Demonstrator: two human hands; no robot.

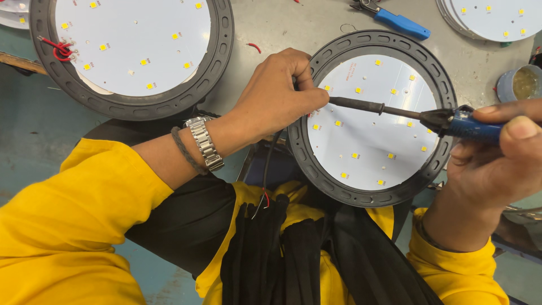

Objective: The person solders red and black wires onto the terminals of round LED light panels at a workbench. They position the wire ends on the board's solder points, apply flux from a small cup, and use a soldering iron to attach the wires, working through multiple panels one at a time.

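The person's left hand is bunched at the left rim of a round lamp module, a black ribbed ring around a white disc dotted with small yellow chips, which lies just in front of the person at the near edge of the bench. Its fingers are pinched together where the ring meets the disc, but what they pinch is hidden under the knuckles; a thin dark cable drops from beneath that hand toward the lap, ending in red and black strands, so I cannot tell whether the hand grasps the cable itself. The right hand comes in from the right, partly cut off by the frame, and is clenched around the blue handle of a soldering iron, whose dark shaft reaches left across the disc until its tip sits right at the left fingertips, the contact point itself too small to make out. A steel wristwatch and a dark band sit on the left wrist above yellow sleeves. Far left lies a 2nd lamp module with red wires looped at its rim; a 3rd is cut off at the far right corner. A blue-handled tool lies far behind, and a small tin of brownish paste stands at the right edge.
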